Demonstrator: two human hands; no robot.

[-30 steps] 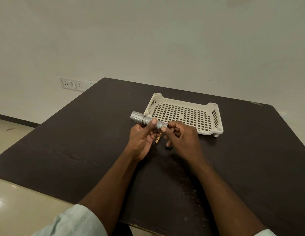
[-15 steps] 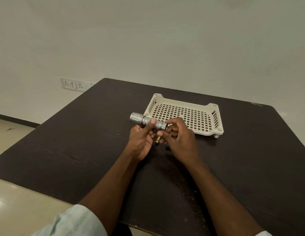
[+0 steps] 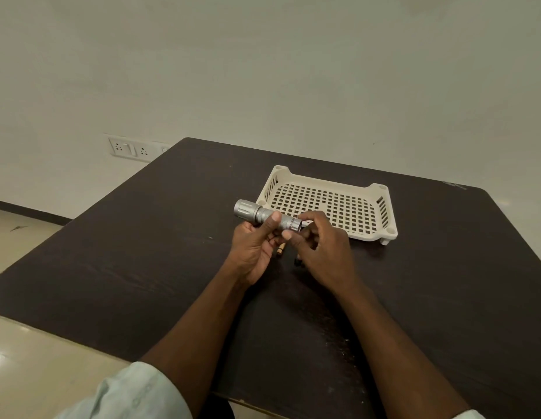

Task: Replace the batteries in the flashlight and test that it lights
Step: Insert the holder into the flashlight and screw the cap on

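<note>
A silver flashlight (image 3: 257,213) is held level above the dark table (image 3: 142,252), its wide head pointing left. My left hand (image 3: 253,249) grips its body from below, thumb on top. My right hand (image 3: 320,249) pinches the tail cap (image 3: 295,225) at the flashlight's right end between thumb and fingers. Beneath the hands a small gold-tipped battery (image 3: 279,251) lies on the table, and a dark small object (image 3: 298,262) shows just right of it, mostly hidden by my right hand.
A cream perforated plastic tray (image 3: 381,207) stands on short legs just behind my right hand. A wall socket plate (image 3: 128,149) sits on the wall past the table's left far corner. The table's near edge runs by my forearms.
My right hand has closed in from just right of the flashlight's tail end and now grips the tail cap. The left hand has kept the flashlight nearly still.
</note>
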